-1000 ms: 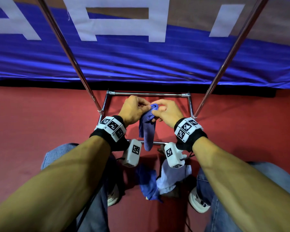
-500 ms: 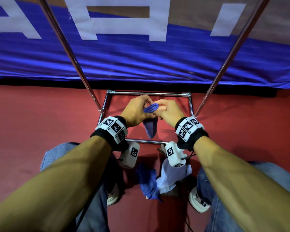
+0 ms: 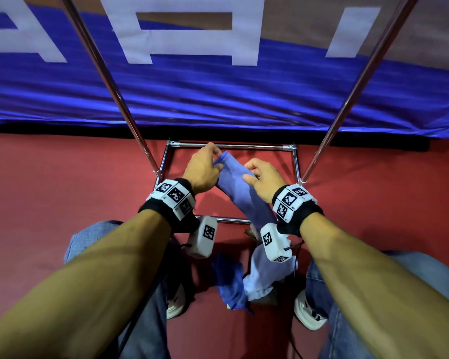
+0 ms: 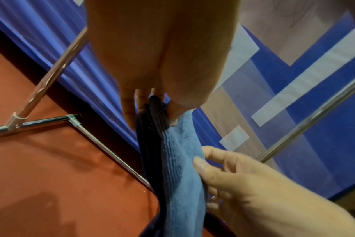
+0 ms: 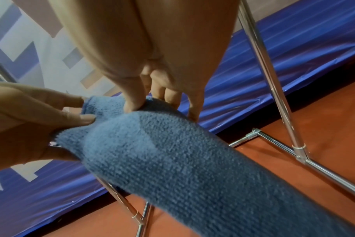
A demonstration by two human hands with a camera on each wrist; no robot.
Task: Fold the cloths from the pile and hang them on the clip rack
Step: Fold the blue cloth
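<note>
A blue cloth [image 3: 240, 189] [image 4: 178, 158] [image 5: 182, 160], folded into a long strip, is held in the air over the rack's base. My left hand [image 3: 213, 161] [image 4: 152, 109] pinches its far upper end between thumb and fingers. My right hand [image 3: 252, 174] [image 5: 152, 102] grips the strip a little lower, thumb on top. The strip's lower end runs down under my right wrist. The pile [image 3: 249, 281], a dark blue cloth and a pale one, lies on the red floor between my feet. No clips show in any view.
The chrome rack's two slanted poles [image 3: 106, 81] [image 3: 360, 81] rise either side of my hands from a rectangular base frame [image 3: 231, 145] on the red floor [image 3: 62, 203]. A blue banner [image 3: 218, 99] hangs behind. My white shoes [image 3: 309, 312] flank the pile.
The strip was bunched short between both hands; now my left hand has drawn its end up and away and the cloth is stretched out long and slanted.
</note>
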